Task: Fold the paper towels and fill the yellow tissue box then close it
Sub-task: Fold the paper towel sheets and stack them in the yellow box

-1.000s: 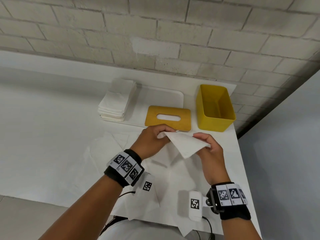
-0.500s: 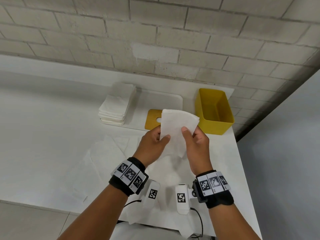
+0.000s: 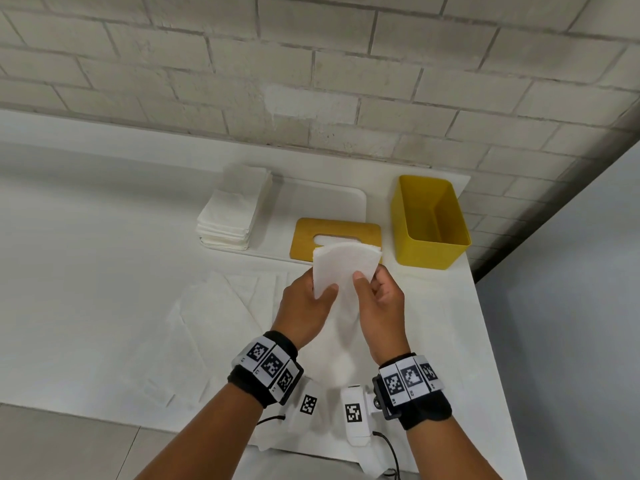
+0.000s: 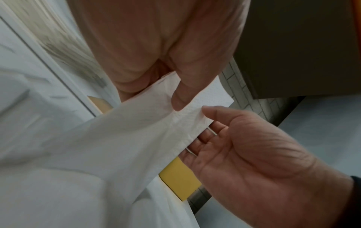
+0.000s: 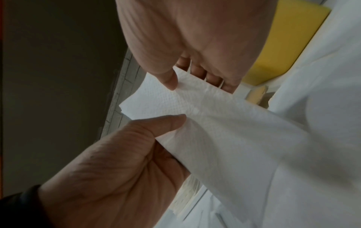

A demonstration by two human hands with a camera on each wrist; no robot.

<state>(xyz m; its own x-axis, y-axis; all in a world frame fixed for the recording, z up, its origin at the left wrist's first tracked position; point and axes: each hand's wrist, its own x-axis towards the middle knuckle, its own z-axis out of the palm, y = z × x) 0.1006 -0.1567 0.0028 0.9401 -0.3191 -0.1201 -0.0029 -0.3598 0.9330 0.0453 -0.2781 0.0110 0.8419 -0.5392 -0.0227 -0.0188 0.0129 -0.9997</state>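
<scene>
I hold one white paper towel [image 3: 343, 265] upright over the table, just in front of the lid. My left hand [image 3: 323, 292] pinches its left side with the thumb on the near face, and my right hand [image 3: 363, 282] pinches its right side. The left wrist view shows the left thumb [image 4: 180, 95] pressed on the towel [image 4: 156, 131]. In the right wrist view, the right thumb [image 5: 168, 80] does the same on the towel [image 5: 215, 123]. The yellow tissue box [image 3: 429, 220] stands open and empty at the back right. Its yellow slotted lid [image 3: 304, 237] lies flat to the left of it.
A stack of folded towels [image 3: 235, 209] sits on a white tray [image 3: 322, 202] at the back. Several unfolded towels [image 3: 221, 306] lie spread on the table under my hands. The table's right edge [image 3: 485, 323] runs just beyond the box, and a brick wall stands behind.
The towel went from lying low between spread hands to standing upright. My hands came closer together and a little forward, towards the lid.
</scene>
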